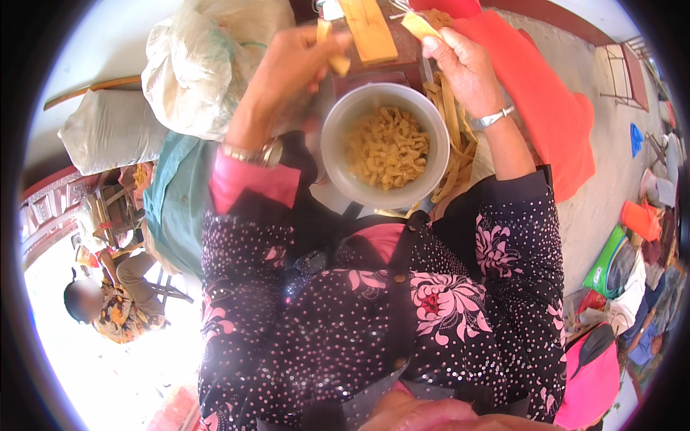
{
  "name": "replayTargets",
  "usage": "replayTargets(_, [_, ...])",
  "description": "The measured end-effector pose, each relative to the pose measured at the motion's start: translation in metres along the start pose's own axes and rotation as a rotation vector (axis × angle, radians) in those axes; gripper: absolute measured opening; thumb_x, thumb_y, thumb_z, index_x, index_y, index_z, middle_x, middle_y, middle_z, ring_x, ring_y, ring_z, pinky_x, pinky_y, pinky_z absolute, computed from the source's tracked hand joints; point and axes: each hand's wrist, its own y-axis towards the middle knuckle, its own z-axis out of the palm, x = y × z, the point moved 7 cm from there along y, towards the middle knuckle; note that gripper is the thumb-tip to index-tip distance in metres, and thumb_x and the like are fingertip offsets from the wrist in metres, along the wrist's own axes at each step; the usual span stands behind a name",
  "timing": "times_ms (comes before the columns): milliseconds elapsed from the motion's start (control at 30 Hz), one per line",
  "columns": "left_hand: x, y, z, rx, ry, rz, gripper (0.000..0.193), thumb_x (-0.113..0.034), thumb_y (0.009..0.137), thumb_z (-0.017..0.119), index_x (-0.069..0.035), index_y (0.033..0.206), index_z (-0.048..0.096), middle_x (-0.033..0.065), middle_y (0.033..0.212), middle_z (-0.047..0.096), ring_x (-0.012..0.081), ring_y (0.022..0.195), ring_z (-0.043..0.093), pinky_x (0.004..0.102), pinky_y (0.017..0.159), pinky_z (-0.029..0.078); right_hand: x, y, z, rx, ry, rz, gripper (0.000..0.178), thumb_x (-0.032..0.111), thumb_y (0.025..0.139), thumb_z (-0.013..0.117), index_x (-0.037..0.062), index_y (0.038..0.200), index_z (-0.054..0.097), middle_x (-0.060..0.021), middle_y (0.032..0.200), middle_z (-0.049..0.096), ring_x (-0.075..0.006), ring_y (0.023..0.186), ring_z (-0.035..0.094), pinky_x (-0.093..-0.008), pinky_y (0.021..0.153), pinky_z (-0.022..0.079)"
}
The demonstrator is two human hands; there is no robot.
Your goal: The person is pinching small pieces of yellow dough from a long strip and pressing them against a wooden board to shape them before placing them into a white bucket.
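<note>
My left hand (298, 61), smeared by motion, is closed around a pale yellow piece (338, 65) above the pot's far left side. In my right hand (467, 68), a short pale yellow strip (420, 26) is pinched between thumb and fingers. Between and below my hands stands a round metal pot (333, 154), partly filled with small yellowish-brown cut pieces (392, 147). Just beyond the pot, a flat wooden board (370, 32) lies on a dark reddish-brown surface. Long tan strips (454, 133) lie along the pot's right side. What the pieces are made of, I cannot tell.
Big pale plastic sacks (201, 68) and a teal cloth (176, 197) are on the left. Red cloth (550, 122) spreads out on the right. Bags and clothes (625, 287) are piled at the far right. Another person (118, 302) sits at the far left.
</note>
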Motion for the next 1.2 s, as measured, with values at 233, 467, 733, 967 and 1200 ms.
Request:
replayTargets(233, [0.041, -0.055, 0.085, 0.658, 0.001, -0.073, 0.039, -0.042, 0.094, 0.056, -0.005, 0.091, 0.067, 0.0047, 0.062, 0.06, 0.0101, 0.053, 0.057, 0.0232, 0.048, 0.045, 0.069, -0.058, 0.052, 0.177, 0.198, -0.08, 0.026, 0.031, 0.095, 0.058, 0.008, 0.082, 0.059, -0.008, 0.068, 0.063, -0.028, 0.058, 0.062, -0.0374, 0.052, 0.047])
replayTargets(467, [0.071, -0.059, 0.143, 0.425, -0.567, -0.292, 0.031, -0.031, 0.093, 0.061, -0.003, 0.107, 0.06, 0.0021, 0.074, 0.061, 0.0092, 0.06, 0.058, 0.0225, 0.052, 0.049, 0.099, -0.12, 0.105, 0.378, 0.229, -0.304, 0.019, 0.02, 0.084, 0.066, 0.0076, 0.077, 0.054, -0.007, 0.071, 0.059, -0.029, 0.067, 0.061, -0.0426, 0.056, 0.044])
replayTargets(733, [0.044, -0.046, 0.12, 0.411, -0.655, -0.173, 0.018, -0.017, 0.094, 0.061, -0.002, 0.103, 0.064, -0.0021, 0.078, 0.06, 0.0042, 0.068, 0.057, 0.0187, 0.057, 0.044, 0.074, -0.093, 0.049, -0.29, 0.336, -0.133, 0.014, 0.019, 0.088, 0.062, 0.0052, 0.086, 0.059, -0.013, 0.076, 0.057, -0.0334, 0.074, 0.06, -0.0422, 0.064, 0.045])
replayTargets(967, [0.022, -0.039, 0.098, 0.266, -0.26, 0.047, 0.018, -0.016, 0.095, 0.059, 0.0, 0.103, 0.065, 0.0028, 0.085, 0.064, 0.0093, 0.071, 0.059, 0.0218, 0.063, 0.048, 0.011, -0.078, 0.042, -0.382, 0.383, 0.231, 0.024, 0.023, 0.094, 0.053, 0.0005, 0.088, 0.057, -0.0182, 0.071, 0.058, -0.0383, 0.066, 0.058, -0.0433, 0.059, 0.045])
replayTargets(1200, [-0.031, -0.058, 0.084, -0.233, 0.439, 0.776, 0.01, 0.0, 0.078, 0.068, -0.003, 0.087, 0.063, 0.0114, 0.102, 0.064, 0.027, 0.079, 0.064, 0.0331, 0.068, 0.051, -0.001, -0.067, 0.046, -0.104, 0.3, 0.29, 0.043, 0.034, 0.091, 0.045, -0.0016, 0.07, 0.058, -0.0241, 0.067, 0.058, -0.0426, 0.064, 0.055, -0.0466, 0.061, 0.044])
